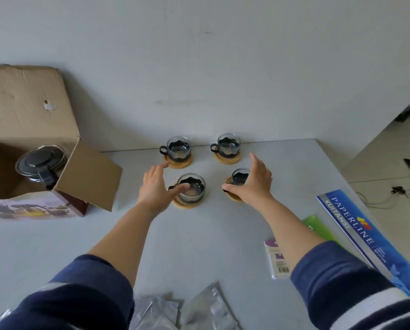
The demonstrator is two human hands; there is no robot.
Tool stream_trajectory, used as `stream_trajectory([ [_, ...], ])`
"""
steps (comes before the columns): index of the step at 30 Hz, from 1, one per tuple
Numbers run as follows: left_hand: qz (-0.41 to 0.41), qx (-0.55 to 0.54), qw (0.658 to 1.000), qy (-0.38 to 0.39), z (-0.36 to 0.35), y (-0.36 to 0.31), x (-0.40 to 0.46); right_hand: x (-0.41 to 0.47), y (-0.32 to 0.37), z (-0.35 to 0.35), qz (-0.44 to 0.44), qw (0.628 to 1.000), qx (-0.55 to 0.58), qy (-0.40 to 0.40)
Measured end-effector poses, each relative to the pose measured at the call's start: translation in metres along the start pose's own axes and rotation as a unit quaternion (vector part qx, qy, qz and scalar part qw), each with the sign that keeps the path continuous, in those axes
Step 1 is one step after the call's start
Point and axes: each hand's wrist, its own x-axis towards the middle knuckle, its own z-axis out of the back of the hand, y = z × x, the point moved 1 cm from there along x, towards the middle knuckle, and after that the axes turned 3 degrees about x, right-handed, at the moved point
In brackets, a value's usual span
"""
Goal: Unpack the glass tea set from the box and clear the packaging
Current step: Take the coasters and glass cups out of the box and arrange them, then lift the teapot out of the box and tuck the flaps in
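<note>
Glass cups [191, 188] mid-table | box [32, 144] left | booklet [366, 234] right edge

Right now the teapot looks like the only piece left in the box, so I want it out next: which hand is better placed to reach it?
Left, probably. The left hand is nearer the cardboard box holding the teapot; the right hand would have to cross over the cups.

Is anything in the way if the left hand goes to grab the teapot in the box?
Nothing visible blocks it. The left hand is by a near cup; the table between it and the open box is bare, and the teapot sits uncovered inside.
</note>
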Motion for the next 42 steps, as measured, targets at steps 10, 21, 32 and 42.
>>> stream_trajectory([
  [10, -0.003, 0.133, 0.984, -0.116, 0.155, 0.084, -0.011, -0.040, 0.165, -0.079, 0.115, 0.990, 0.001, 0.083],
  [21, 0.149, 0.239, 0.955, -0.097, 0.264, 0.233, -0.034, -0.100, 0.321, -0.201, 0.137, 0.984, 0.028, 0.111],
  [32, 0.173, 0.142, 0.971, -0.083, 0.251, 0.254, -0.036, -0.105, 0.375, -0.251, -0.005, 0.968, -0.195, 0.156],
  [42, 0.200, 0.143, 0.967, -0.074, 0.250, 0.253, -0.034, -0.109, 0.368, -0.242, -0.029, 0.987, -0.130, 0.088],
])
